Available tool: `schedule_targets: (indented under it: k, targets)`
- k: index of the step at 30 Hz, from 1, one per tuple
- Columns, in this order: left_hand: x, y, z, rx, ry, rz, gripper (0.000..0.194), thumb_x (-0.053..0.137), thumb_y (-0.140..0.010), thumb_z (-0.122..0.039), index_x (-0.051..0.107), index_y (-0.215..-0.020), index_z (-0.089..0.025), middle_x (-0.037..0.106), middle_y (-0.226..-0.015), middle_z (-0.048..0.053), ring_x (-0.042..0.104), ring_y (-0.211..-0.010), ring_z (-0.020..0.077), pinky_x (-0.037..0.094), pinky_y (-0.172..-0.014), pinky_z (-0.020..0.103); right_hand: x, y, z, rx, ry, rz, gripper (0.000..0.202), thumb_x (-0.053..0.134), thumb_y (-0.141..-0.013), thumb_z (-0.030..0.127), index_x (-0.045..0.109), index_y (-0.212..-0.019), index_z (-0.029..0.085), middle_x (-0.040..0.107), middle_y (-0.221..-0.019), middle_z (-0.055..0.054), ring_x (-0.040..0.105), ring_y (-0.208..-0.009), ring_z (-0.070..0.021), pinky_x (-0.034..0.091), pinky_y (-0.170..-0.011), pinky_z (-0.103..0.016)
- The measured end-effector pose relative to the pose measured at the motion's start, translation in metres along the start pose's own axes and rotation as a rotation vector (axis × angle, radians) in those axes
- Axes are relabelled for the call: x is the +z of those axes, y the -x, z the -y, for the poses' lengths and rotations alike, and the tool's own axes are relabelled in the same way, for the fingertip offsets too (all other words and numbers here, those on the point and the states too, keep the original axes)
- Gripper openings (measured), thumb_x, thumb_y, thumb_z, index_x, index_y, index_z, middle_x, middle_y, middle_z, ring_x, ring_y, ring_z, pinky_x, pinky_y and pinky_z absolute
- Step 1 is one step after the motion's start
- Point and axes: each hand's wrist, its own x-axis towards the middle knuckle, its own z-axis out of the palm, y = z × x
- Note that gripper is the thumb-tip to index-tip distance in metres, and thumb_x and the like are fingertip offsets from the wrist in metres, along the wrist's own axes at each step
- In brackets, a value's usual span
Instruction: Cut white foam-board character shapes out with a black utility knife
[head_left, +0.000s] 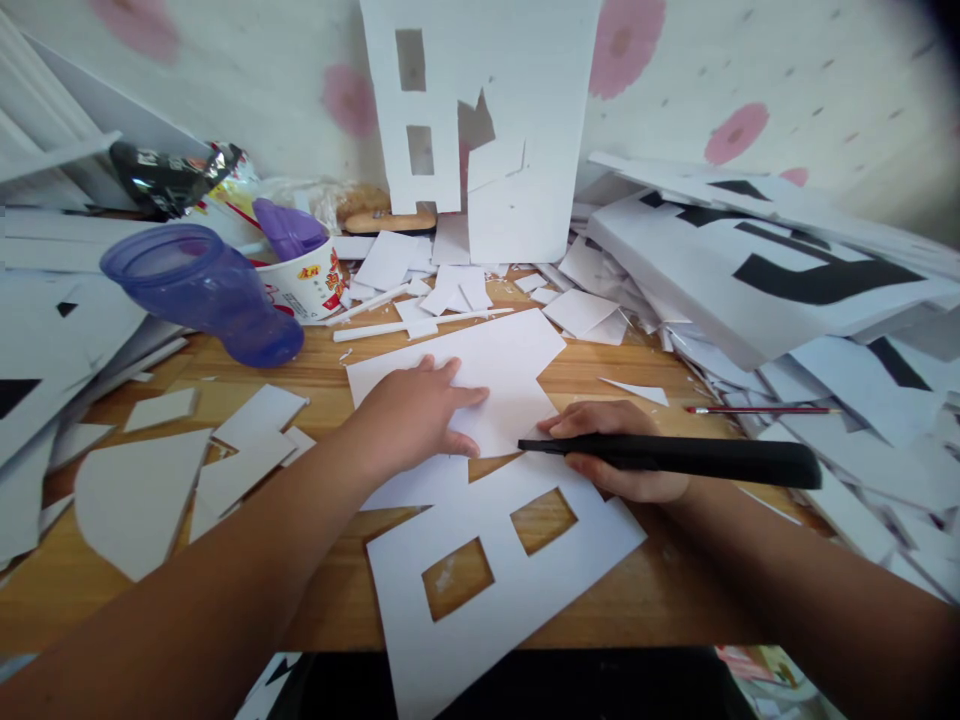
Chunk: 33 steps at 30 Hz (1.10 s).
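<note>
My left hand (420, 410) lies palm down with spread fingers on a white foam-board sheet (502, 360) in the middle of the wooden table. In my right hand (622, 450) is a long black utility knife (690, 457). Its narrow tip points left and meets the lower edge of that sheet; the blade itself is hard to make out. Nearer to me, a white board piece with two rectangular holes (480, 650) reaches past the table's front edge. Part of another white piece (427, 483) shows below my left hand.
At left, a translucent purple cup (217, 290) leans against a paper bowl (307, 285). White offcuts (142, 500) lie on the left; stacked boards with black markings (757, 270) fill the right, near a thin red brush (757, 410). A cut-out panel (525, 60) stands against the wall.
</note>
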Motion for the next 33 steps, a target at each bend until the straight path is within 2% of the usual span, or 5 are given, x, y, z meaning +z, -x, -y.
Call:
schedule_targets:
  k: [12,18,24,30,33]
  targets:
    - [-0.004,0.001,-0.004,-0.009,0.005,0.009,0.064,0.069,-0.079,-0.055,0.05,-0.138,-0.039,0.035,-0.155,0.009,0.033,-0.14,0.04,0.038,-0.106,0.048,0.003,0.005,-0.003,0.126,-0.131,-0.131,0.025,0.067,-0.083,0.019,0.07,-0.106,0.029,0.074,-0.098,-0.004,0.07,-0.089,-0.0194,0.056,-0.079,-0.033]
    - [0.002,0.002,0.005,0.023,0.084,-0.049,0.062,0.07,-0.079,-0.052,0.053,-0.136,-0.036,0.037,-0.155,0.007,0.033,-0.141,0.0372,0.034,-0.11,0.047,0.007,-0.001,-0.01,0.382,-0.422,-0.529,0.013,0.073,-0.07,0.025,0.068,-0.082,0.025,0.064,-0.069,0.003,0.053,-0.051,-0.0111,0.042,-0.044,-0.024]
    - [-0.007,0.011,0.049,-0.092,0.144,-0.26,0.05,0.051,-0.089,-0.048,0.06,-0.131,-0.022,0.058,-0.138,0.008,0.052,-0.127,0.0287,0.036,-0.109,0.04,-0.003,-0.007,-0.014,0.469,-0.498,-0.731,0.015,0.067,-0.068,0.024,0.065,-0.083,0.026,0.057,-0.059,0.003,0.051,-0.049,-0.0117,0.035,-0.041,-0.024]
    - [-0.02,0.042,0.072,-0.377,0.095,-0.198,0.057,0.047,-0.085,-0.058,0.059,-0.128,-0.022,0.063,-0.127,0.012,0.06,-0.112,0.0363,0.048,-0.092,0.049,-0.01,-0.004,-0.02,0.47,-0.471,-0.635,0.017,0.067,-0.073,0.03,0.064,-0.087,0.023,0.053,-0.056,0.003,0.049,-0.045,-0.0124,0.039,-0.041,-0.026]
    - [-0.012,0.073,0.06,-0.372,0.111,-0.335,0.047,0.043,-0.089,-0.054,0.061,-0.122,-0.026,0.063,-0.127,0.007,0.058,-0.117,0.033,0.045,-0.096,0.045,-0.008,0.0,-0.019,0.362,-0.271,-0.484,0.028,0.061,-0.085,0.038,0.062,-0.109,0.024,0.064,-0.074,-0.001,0.059,-0.057,-0.0149,0.051,-0.054,-0.031]
